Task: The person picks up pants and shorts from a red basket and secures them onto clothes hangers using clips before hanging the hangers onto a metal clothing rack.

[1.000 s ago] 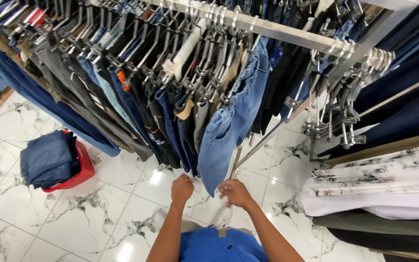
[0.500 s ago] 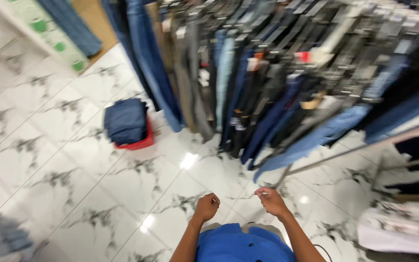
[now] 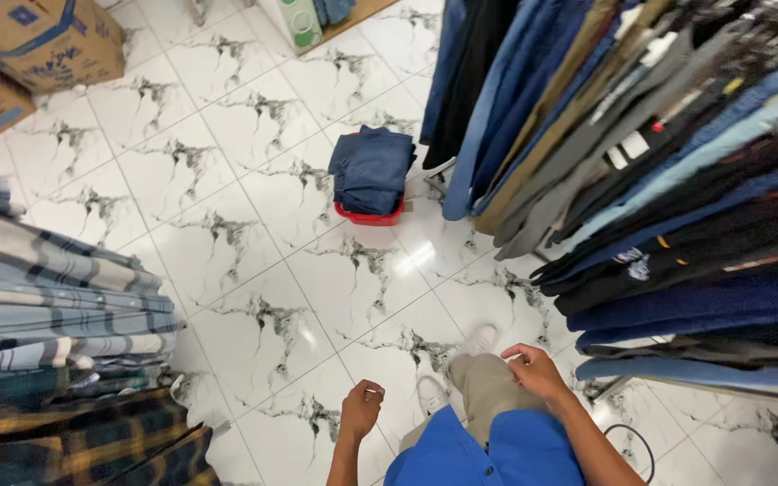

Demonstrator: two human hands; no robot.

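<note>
My left hand [image 3: 361, 409] hangs low in front of my blue shirt, fingers loosely curled, with nothing in it. My right hand [image 3: 531, 368] is at my right side near my khaki-trousered leg [image 3: 483, 389], fingers bent and apart, also holding nothing. Just right of it hangs a rack of trousers and jeans [image 3: 677, 180] in blue, black, grey and tan. Neither hand touches the clothes.
A red basket [image 3: 369, 214] with folded dark blue jeans [image 3: 372, 167] stands on the white marble floor ahead. Plaid shirts [image 3: 56, 306] hang at the left. Cardboard boxes [image 3: 38, 40] sit at the far left corner.
The view has swung left and down, away from the rack. My hands have dropped from the hanging jeans and moved apart, both with nothing in them. The red basket now lies ahead.
</note>
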